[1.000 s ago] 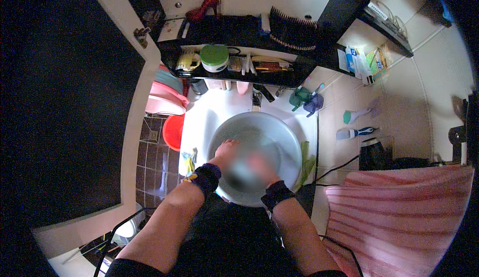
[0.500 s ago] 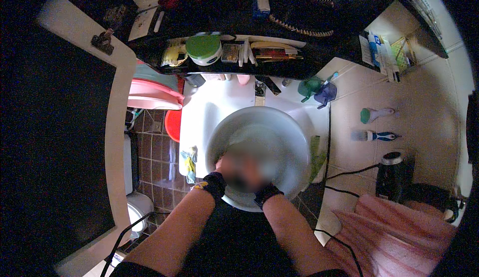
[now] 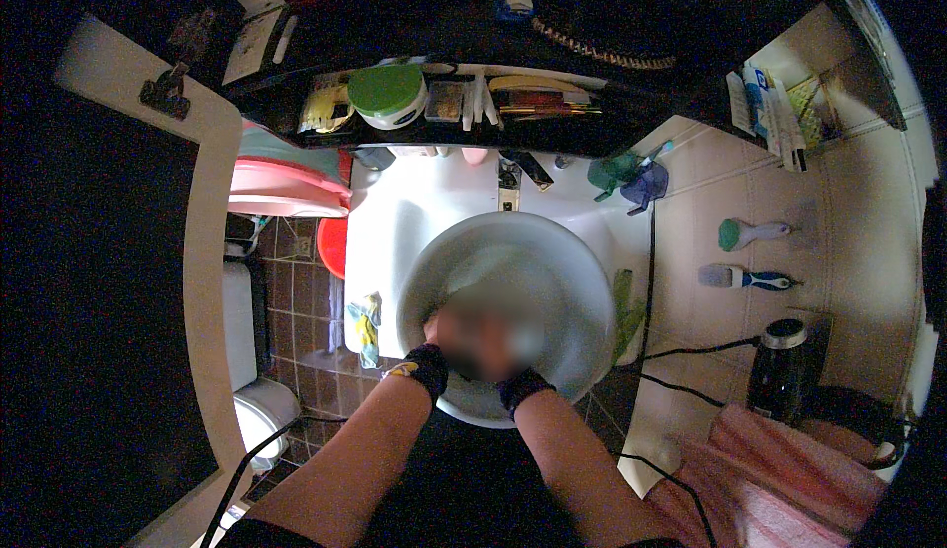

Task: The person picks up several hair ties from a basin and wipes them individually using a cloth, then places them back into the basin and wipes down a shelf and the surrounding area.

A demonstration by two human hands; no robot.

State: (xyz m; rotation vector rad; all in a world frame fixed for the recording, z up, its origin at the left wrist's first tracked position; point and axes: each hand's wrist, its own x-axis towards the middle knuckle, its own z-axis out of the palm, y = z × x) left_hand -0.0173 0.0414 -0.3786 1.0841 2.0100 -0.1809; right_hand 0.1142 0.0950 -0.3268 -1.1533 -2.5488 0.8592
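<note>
A large round grey basin (image 3: 588, 282) rests on the white sink (image 3: 380, 242), under the black faucet (image 3: 509, 178). Inside it is what looks like cloudy water. Both hands are low in the basin, near its front left side and close together. My left hand (image 3: 446, 329) and my right hand (image 3: 501, 353) are smeared by blur, so their fingers do not show. Something dark appears between them, too unclear to name. Dark bands circle both wrists. A yellow and blue cloth (image 3: 366, 331) lies on the sink's left edge, and a green cloth (image 3: 623, 316) is right of the basin.
Behind the sink, a black shelf (image 3: 582, 134) carries a green-lidded jar (image 3: 388, 94) and small items. Green and purple cups (image 3: 645, 185) stand back right. A brush (image 3: 745, 278) hangs on the right wall above a black hair clipper-like device (image 3: 779, 361) and pink towel (image 3: 760, 479). Cords run nearby.
The view has shifted slightly, with the surroundings spreading a little outward. Both hands stay together in the basin, nearly in the same place.
</note>
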